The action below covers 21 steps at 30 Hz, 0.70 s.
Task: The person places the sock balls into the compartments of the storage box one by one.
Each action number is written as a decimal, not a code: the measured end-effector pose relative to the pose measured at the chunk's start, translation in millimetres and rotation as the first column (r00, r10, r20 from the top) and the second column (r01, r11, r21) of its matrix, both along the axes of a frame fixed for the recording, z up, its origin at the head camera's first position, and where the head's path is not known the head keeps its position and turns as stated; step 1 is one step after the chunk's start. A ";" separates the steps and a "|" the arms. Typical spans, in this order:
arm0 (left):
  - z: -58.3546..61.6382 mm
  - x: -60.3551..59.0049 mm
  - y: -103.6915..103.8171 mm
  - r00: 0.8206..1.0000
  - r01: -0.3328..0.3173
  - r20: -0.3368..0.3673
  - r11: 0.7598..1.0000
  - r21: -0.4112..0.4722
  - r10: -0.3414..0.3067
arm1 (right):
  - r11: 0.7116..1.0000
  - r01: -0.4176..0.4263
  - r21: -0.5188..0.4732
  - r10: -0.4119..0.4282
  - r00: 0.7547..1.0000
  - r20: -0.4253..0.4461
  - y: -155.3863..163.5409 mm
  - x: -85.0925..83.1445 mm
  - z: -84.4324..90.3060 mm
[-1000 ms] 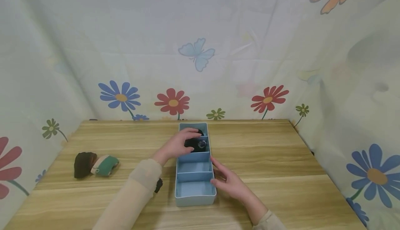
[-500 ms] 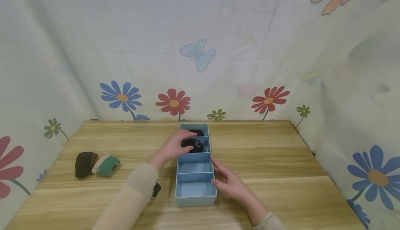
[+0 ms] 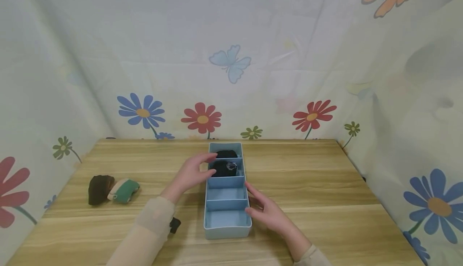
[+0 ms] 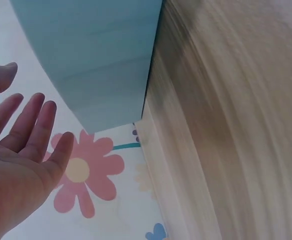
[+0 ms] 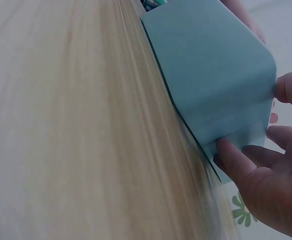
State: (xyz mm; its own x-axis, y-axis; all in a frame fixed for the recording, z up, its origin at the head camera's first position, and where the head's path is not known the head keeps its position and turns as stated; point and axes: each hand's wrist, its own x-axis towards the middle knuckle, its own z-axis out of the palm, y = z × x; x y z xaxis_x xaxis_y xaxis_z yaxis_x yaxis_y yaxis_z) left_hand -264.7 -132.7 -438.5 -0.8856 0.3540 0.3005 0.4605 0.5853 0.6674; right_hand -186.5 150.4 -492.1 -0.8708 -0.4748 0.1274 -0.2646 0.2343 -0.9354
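Observation:
A long pale blue organizer box [image 3: 228, 232] with several compartments stands on the table. One black rolled sock [image 3: 221, 168] with a patterned patch sits in its second compartment from the back. Another black rolled sock [image 3: 226, 154] lies in the rearmost one. My left hand [image 3: 188, 174] is at the box's left edge beside the socks, fingers spread and holding nothing; the left wrist view shows the empty palm [image 4: 21, 175]. My right hand [image 3: 269, 214] rests on the box's right side, fingertips [image 5: 228, 150] touching the wall [image 5: 211, 65]. The two front compartments hold nothing.
To the left lie a dark brown rolled bundle [image 3: 100, 189] and a green and beige one [image 3: 125, 190], side by side. A small black piece [image 3: 175, 225] shows partly behind my left sleeve. Flower-printed cloth [image 3: 202, 77] walls the table's back and sides.
My left hand has let go of the black sock in the second compartment and drawn back to the left, uncovering both black socks. My right hand stays at the box's side.

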 end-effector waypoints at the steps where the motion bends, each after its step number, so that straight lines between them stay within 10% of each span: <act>1: -0.8 0.6 -1.6 1.000 -0.002 0.000 1.000 0.007 0.002 | 1.000 -0.001 -0.002 0.001 1.000 -0.001 0.0 0.0 -0.1; 21: -7.9 15.3 -31.6 0.986 -0.164 0.046 0.984 0.073 0.161 | 1.000 -0.008 0.014 0.007 1.000 0.012 -1.1 0.3 2.1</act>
State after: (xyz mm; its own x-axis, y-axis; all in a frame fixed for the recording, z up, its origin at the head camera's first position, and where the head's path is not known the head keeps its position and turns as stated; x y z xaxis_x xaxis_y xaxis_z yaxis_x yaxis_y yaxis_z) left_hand -249.5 -164.3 -446.5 -0.9413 0.1818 0.2844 0.3355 0.5965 0.7291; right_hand -186.1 149.3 -490.0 -0.8687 -0.4829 0.1102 -0.2550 0.2454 -0.9353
